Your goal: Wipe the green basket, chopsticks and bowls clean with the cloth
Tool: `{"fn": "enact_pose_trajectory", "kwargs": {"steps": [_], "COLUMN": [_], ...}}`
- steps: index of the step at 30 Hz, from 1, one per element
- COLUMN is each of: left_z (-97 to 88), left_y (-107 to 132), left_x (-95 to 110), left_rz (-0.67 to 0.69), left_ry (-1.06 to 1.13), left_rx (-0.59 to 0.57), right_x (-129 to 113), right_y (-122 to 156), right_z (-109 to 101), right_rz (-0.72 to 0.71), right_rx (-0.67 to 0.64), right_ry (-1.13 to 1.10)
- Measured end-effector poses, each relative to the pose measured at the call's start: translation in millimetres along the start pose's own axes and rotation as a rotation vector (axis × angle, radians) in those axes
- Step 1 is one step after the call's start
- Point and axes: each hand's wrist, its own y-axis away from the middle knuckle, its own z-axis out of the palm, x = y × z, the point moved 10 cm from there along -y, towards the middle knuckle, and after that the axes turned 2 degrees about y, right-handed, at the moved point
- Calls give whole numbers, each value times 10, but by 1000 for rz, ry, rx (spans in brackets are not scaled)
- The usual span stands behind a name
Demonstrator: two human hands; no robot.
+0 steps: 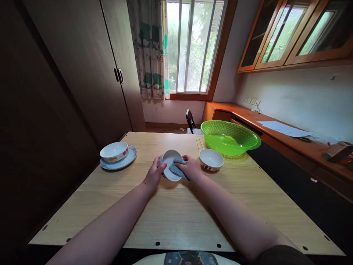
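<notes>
A white bowl [168, 156] is tilted toward me above the middle of the table. My left hand [154, 172] grips its left side, thumb over the rim. A grey-blue cloth [176, 170] is in my right hand [192, 168], which presses it against the inside and right rim of the bowl. Just right of that hand stands a second white bowl [211, 158] with a pattern on its outside. Farther left, a flowered bowl [114, 151] rests on a plate [132, 156] with a patterned rim.
A green plastic basket [230, 141] stands at the table's back right, with chopsticks [199, 143] beside it. Beyond the wooden table [154, 228] are a folding chair [190, 119] and an orange-brown desk [275, 129] with papers [285, 129]. A dark wardrobe [82, 73] borders the left.
</notes>
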Motion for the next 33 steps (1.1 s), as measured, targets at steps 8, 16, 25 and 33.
{"fn": "enact_pose_trajectory", "kwargs": {"steps": [8, 16, 25, 33], "left_z": [-201, -515, -359, -217], "left_y": [-71, -146, -103, -54], "left_x": [-175, -275, -238, -90], "left_rz": [-86, -76, -76, -9], "left_ry": [167, 296, 248, 50], "left_rx": [130, 344, 254, 152], "right_x": [-616, -750, -686, -730], "right_y": [260, 443, 392, 371], "right_z": [-229, 95, -22, -16], "right_rz": [-515, -794, -803, -567], "right_rx": [119, -32, 129, 61], "right_ry": [101, 290, 338, 488]}}
